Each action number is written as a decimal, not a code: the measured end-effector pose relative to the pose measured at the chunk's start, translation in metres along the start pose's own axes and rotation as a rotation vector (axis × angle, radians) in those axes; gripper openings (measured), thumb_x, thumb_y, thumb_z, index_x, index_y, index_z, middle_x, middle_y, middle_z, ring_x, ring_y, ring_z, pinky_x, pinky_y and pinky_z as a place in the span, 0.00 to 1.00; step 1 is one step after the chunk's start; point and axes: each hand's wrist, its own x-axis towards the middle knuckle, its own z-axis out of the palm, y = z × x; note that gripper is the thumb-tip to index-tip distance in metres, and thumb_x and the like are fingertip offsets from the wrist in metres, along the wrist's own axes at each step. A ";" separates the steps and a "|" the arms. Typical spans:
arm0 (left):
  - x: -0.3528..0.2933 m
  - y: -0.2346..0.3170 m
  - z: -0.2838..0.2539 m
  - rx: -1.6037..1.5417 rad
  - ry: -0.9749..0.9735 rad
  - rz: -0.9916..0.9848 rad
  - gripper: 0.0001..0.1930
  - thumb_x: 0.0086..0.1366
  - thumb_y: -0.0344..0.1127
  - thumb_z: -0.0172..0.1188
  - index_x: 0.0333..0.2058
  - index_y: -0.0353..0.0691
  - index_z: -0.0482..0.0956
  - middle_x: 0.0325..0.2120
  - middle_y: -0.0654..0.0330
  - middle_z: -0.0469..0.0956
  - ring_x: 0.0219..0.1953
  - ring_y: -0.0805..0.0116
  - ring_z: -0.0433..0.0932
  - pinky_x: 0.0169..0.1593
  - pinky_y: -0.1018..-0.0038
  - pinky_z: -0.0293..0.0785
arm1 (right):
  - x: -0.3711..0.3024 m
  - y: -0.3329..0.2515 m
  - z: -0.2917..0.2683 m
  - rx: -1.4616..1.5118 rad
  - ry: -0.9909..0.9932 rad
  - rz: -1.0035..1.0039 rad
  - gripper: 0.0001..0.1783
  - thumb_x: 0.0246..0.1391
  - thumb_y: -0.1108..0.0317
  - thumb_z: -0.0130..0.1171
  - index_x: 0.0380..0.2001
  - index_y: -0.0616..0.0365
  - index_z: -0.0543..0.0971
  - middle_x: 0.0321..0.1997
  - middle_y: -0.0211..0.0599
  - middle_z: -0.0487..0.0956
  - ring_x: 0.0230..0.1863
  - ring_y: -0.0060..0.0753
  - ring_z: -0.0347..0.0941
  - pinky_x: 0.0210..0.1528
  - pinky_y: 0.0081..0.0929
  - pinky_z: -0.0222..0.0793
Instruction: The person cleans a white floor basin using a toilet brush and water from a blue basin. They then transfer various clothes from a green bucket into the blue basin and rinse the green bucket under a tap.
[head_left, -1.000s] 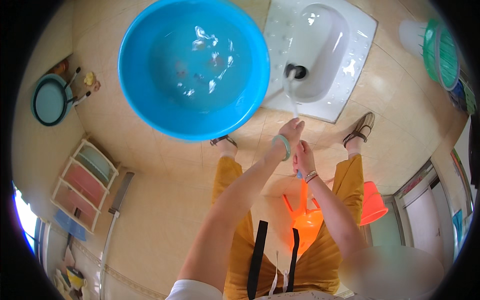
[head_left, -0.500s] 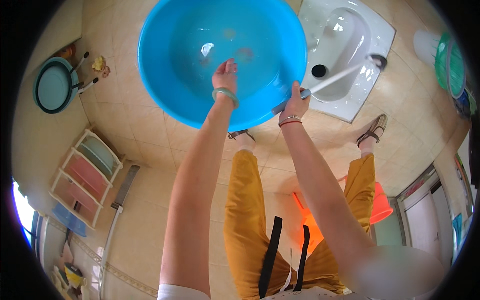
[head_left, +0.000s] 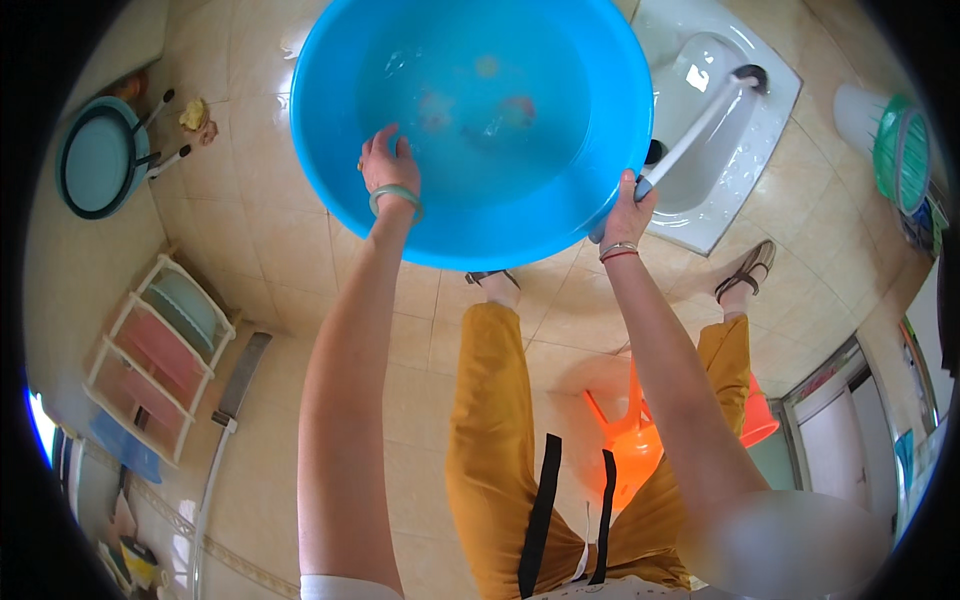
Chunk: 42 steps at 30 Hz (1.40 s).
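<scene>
- The tub (head_left: pixel 335 130) is placed left of the toilet (head_left: pixel 770 125).
- A brush (head_left: pixel 692 138) is held over the toilet by the right hand (head_left: pixel 630 210).
- The left hand (head_left: pixel 390 168) is held at the tub's left.
- A stool (head_left: pixel 632 460) is seen between the legs (head_left: pixel 490 400).
- A bin (head_left: pixel 860 115) is set farther right.

1. The hands have parted: a second ago both were together on the brush near the toilet (head_left: pixel 715 195).
2. The left hand (head_left: pixel 390 172) has let go and moved left, over the near-left inner wall of the blue basin (head_left: pixel 560 215).
3. The right hand (head_left: pixel 630 212) has shifted to the basin's near-right rim with the brush (head_left: pixel 695 137).
4. The brush head, first at the drain hole (head_left: pixel 655 152), then over the toilet's right edge, is now inside that edge and farther off.
5. The basin's rim now overlaps the hole.
6. Bright glints on the water (head_left: pixel 470 180) have thinned.
</scene>
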 end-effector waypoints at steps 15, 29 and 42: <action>0.018 0.282 0.006 0.996 -0.184 1.078 0.23 0.65 0.58 0.37 0.59 0.68 0.57 0.61 0.67 0.57 0.64 0.67 0.52 0.65 0.52 0.42 | -0.076 0.025 -0.035 0.226 -0.044 0.564 0.20 0.53 0.52 0.56 0.41 0.56 0.69 0.33 0.29 0.72 0.32 0.21 0.68 0.33 0.22 0.68; 0.165 0.217 -0.032 0.859 -0.236 0.770 0.31 0.63 0.63 0.39 0.54 0.44 0.61 0.45 0.47 0.74 0.47 0.51 0.74 0.53 0.61 0.65 | -0.096 0.059 -0.033 0.182 -0.066 0.583 0.28 0.55 0.42 0.48 0.40 0.60 0.68 0.28 0.31 0.71 0.25 0.19 0.69 0.25 0.18 0.68; 0.110 0.244 -0.054 0.937 -0.308 0.710 0.31 0.63 0.62 0.37 0.54 0.44 0.61 0.42 0.44 0.75 0.45 0.46 0.73 0.48 0.58 0.67 | -0.014 0.039 -0.093 -0.006 -0.135 0.529 0.28 0.55 0.40 0.47 0.30 0.58 0.72 0.17 0.27 0.70 0.14 0.17 0.65 0.14 0.17 0.62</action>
